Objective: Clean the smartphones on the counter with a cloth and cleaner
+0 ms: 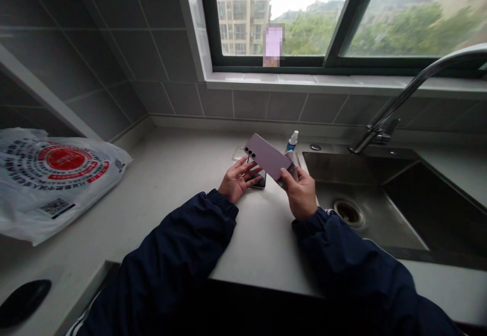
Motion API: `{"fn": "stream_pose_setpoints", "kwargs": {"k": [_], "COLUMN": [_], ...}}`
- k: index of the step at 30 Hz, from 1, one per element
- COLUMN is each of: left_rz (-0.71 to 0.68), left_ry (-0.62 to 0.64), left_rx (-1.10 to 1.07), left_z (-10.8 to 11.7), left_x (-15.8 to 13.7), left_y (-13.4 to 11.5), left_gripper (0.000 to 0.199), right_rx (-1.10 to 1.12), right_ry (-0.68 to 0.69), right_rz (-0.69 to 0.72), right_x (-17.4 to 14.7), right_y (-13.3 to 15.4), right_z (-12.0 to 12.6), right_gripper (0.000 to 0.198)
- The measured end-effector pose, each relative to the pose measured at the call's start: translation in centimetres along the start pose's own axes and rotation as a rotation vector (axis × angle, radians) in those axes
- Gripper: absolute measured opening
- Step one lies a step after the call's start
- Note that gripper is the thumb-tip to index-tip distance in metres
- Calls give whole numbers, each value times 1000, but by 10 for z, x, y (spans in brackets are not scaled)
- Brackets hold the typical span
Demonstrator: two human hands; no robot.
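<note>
My right hand (300, 191) grips a pale purple smartphone (268, 158) by its lower end, thumb on the back. The phone is tilted, with its camera lenses toward the upper left. A thin greyish cloth (290, 157) shows between the phone and my right fingers. My left hand (236, 179) is open beside the camera end, fingers spread and palm up; whether it touches the phone is unclear. Behind those fingers lies a dark flat object (260, 181) on the counter, partly hidden. A clear phone case (238, 154) seems to lie just beyond. Past the phone stands a small spray bottle (292, 141).
A steel sink (380, 214) with a curved faucet (403, 95) is at the right. On the left a white plastic bag (57, 173) with red and black print covers part of the counter (171, 158). A black oval object (25, 303) lies near the lower left corner.
</note>
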State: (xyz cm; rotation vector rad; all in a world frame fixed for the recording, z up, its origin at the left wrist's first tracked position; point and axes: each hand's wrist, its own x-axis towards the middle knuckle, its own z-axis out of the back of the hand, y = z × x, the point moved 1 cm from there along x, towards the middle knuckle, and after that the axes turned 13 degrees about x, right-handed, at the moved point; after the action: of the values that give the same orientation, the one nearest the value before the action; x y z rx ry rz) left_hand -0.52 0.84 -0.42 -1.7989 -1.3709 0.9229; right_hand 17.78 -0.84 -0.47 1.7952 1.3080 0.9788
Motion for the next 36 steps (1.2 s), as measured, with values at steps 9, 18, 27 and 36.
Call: {"fn": "stream_pose_setpoints", "kwargs": {"k": [9, 18, 27, 36], "left_rz": [-50, -140, -100, -18], "left_ry": [45, 141, 126, 79], "left_rx": [-4, 31, -90, -145], "left_z": [2, 5, 5, -2], "left_x": [3, 4, 6, 5], "left_y": [5, 6, 4, 5], "left_gripper": [48, 67, 67, 78], "right_rx": [268, 287, 333, 177], "right_ry": [69, 185, -6, -90], "right_rz": [-398, -525, -617, -206], "right_x": [0, -1, -5, 4], "right_y": [-15, -16, -15, -12], "right_z": [2, 4, -2, 5], "right_gripper": [15, 17, 19, 27]}}
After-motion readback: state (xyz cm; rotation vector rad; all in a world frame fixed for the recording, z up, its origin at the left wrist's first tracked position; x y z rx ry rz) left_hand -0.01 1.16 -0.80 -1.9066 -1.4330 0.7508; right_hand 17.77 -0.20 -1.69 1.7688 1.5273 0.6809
